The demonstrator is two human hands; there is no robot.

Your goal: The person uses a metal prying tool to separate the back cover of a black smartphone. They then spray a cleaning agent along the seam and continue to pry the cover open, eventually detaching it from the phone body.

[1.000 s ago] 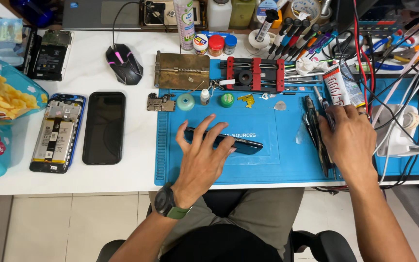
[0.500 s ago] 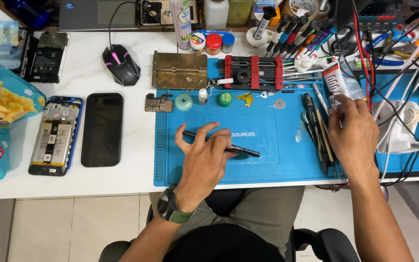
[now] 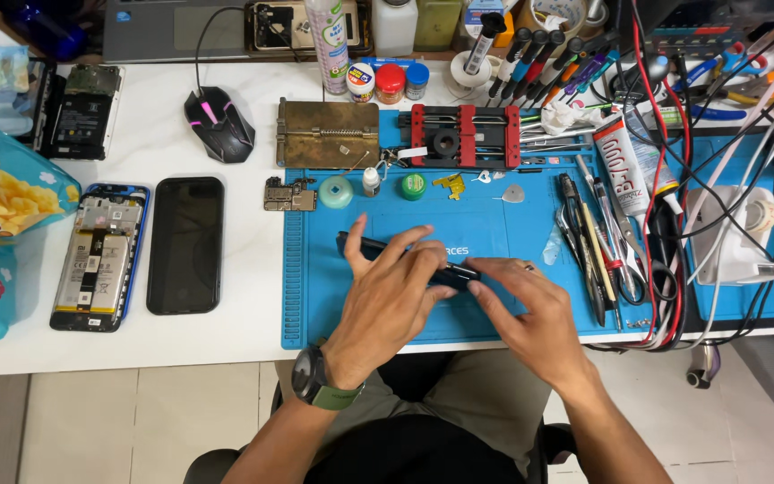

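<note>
Here, two hands work at one dark phone (image 3: 405, 260) lying slantwise at the middle of the blue mat (image 3: 494, 224). It is slim and black, its upper-left end showing past the fingers. The left hand (image 3: 387, 300) lies over it with fingers spread and curled onto its top; the right hand (image 3: 530, 314) meets its lower-right end, fingertips pinching the edge. At the left of the frame, on the white table (image 3: 154, 179), lie two more phones: an opened phone (image 3: 100, 255) with bare insides and a black phone (image 3: 185, 244) beside it. One mouse (image 3: 219, 124) sits above them. The mat's near edge runs just below the hands; tools (image 3: 597, 246) crowd its right side, while bare mat lies left of the phone.
</note>
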